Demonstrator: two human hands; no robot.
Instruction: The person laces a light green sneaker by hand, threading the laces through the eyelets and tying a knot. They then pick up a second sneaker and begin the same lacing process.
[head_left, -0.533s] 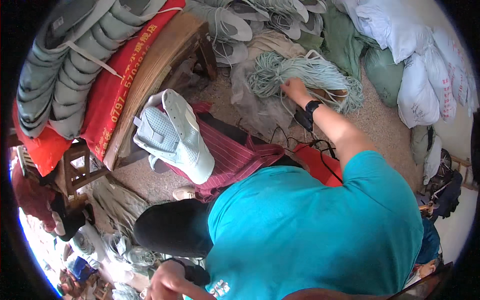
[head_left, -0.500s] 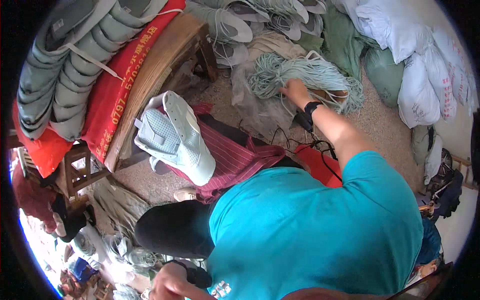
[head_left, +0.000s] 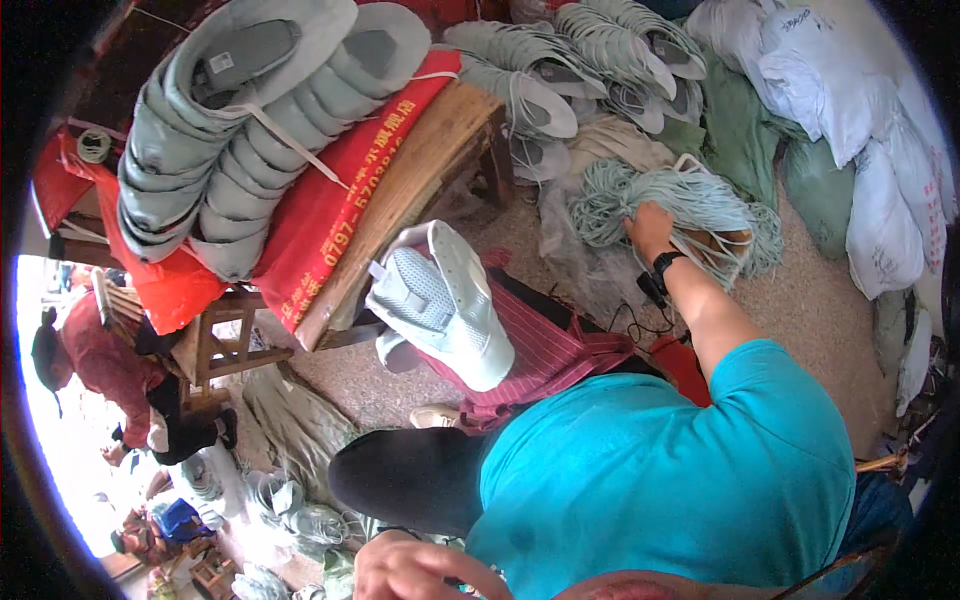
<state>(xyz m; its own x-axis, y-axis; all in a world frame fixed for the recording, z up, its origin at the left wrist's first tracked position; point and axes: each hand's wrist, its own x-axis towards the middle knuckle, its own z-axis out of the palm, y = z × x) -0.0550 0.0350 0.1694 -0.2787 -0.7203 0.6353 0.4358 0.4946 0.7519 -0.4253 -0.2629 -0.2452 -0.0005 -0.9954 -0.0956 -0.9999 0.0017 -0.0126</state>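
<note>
At the far end of my outstretched right arm, my right hand [head_left: 652,230] closes its fingers on a thick bundle of pale mint shoelaces [head_left: 710,200] lying on the floor. My left hand [head_left: 415,568] is at the lower edge, partly cut off. Its visible fingers are loosely bent and apart, and no object shows in them. A pale shoe upper [head_left: 445,310], white and light blue with a mesh tongue and no laces, rests on the maroon striped cloth [head_left: 545,335] over my lap.
Grey-green shoe uppers are stacked in rows [head_left: 240,190] on a red cloth [head_left: 350,190] over a wooden bench [head_left: 420,160]. More uppers [head_left: 600,50] lie behind the laces. White sacks [head_left: 820,80] line the right. Another person [head_left: 100,350] sits bent over at the left.
The view has shifted, so bench, shoe and laces appear farther right, and more of the other person shows. My right hand stays at the laces; my left hand appears farther right at the lower edge.
</note>
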